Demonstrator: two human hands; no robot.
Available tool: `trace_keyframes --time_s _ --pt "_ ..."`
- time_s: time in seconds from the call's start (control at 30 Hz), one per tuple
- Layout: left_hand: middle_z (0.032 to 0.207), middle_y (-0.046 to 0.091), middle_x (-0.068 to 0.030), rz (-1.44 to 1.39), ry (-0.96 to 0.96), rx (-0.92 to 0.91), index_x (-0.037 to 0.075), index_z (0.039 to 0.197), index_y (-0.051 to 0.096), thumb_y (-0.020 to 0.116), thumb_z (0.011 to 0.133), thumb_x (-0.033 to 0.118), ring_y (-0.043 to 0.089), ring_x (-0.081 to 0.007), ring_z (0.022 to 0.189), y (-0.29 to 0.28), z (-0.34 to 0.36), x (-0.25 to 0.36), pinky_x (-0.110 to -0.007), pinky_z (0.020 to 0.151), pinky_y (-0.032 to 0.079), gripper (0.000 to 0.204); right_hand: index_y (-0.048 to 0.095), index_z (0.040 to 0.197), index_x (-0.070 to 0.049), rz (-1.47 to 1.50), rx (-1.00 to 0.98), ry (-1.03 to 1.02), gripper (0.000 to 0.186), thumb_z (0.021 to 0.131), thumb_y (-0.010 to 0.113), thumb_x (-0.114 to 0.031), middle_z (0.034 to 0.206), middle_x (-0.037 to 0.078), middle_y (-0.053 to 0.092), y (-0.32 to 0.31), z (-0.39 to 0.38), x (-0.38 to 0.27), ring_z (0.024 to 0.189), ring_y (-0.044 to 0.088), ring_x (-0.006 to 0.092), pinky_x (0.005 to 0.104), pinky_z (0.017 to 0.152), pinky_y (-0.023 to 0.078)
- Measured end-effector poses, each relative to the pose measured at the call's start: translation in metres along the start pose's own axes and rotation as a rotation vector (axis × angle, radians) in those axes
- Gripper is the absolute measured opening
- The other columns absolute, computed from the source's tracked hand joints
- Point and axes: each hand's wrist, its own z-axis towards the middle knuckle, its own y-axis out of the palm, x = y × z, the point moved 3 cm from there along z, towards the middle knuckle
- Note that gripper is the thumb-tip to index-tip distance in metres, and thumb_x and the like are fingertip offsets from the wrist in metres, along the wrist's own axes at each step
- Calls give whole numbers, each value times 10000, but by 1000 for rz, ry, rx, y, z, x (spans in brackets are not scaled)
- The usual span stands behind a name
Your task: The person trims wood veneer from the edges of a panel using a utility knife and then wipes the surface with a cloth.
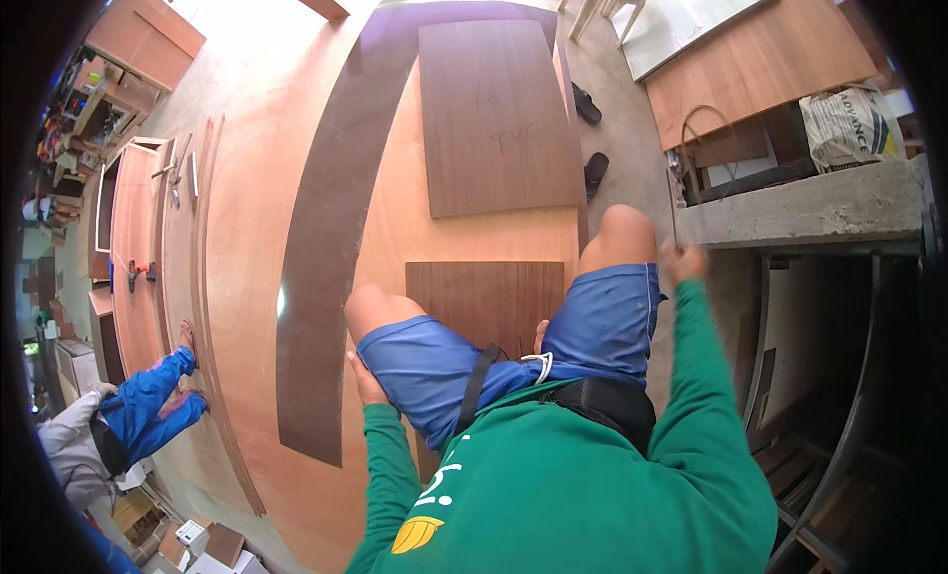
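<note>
My left hand (368, 379) rests against the outer side of my left thigh, its visible fingers stretched out and nothing seen in them. Out past my right knee, my right hand (684, 264) is closed, slightly blurred, around the lower end of a thin dark upright piece (673, 210); its kind is unclear. A small dark brown wood panel (484, 295) lies between my legs. Farther off is a larger brown panel (502, 120) with handwritten marks. Left of it, a long dark sheet strip (321, 238) lies on light plywood (242, 278).
Black slippers (595, 174) lie right of the large panel. A concrete ledge (810, 206) with a sack (849, 127) and boards stands at right. At far left is another person in blue trousers (148, 406), near a drill (133, 276). A plastic stool (604, 1) stands at the back.
</note>
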Motion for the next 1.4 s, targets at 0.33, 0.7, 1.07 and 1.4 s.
trace_keyframes --time_s 0.33,0.7,1.07,1.4 --pt "1200 635 -188 318 7 292 -98 1311 521 429 1003 549 627 -270 1052 0 72 9 -377 898 504 723 656 963 -40 107 -863 747 367 864 645 -394 773 211 662 21 -211 134 731 658 350 488 709 521" --pt "1238 603 -287 1740 524 -221 11 1291 577 518 949 483 584 -408 1151 70 212 -56 -467 950 470 586 677 936 -25 0 -353 664 396 886 608 -412 810 223 672 -62 -229 116 775 672 345 475 741 529" --pt "1266 580 -299 1807 536 -296 14 1297 576 539 932 499 567 -413 1178 89 207 -59 -462 979 456 608 699 917 -7 18 -511 1015 440 909 573 -428 857 235 686 -58 -454 118 827 688 337 458 780 538" --pt "1291 560 -311 1869 562 -338 16 1302 575 558 916 513 552 -417 1203 87 214 -46 -457 1006 443 630 719 899 9 -24 -491 999 487 930 541 -443 900 245 699 -15 -514 132 874 703 331 443 816 546"
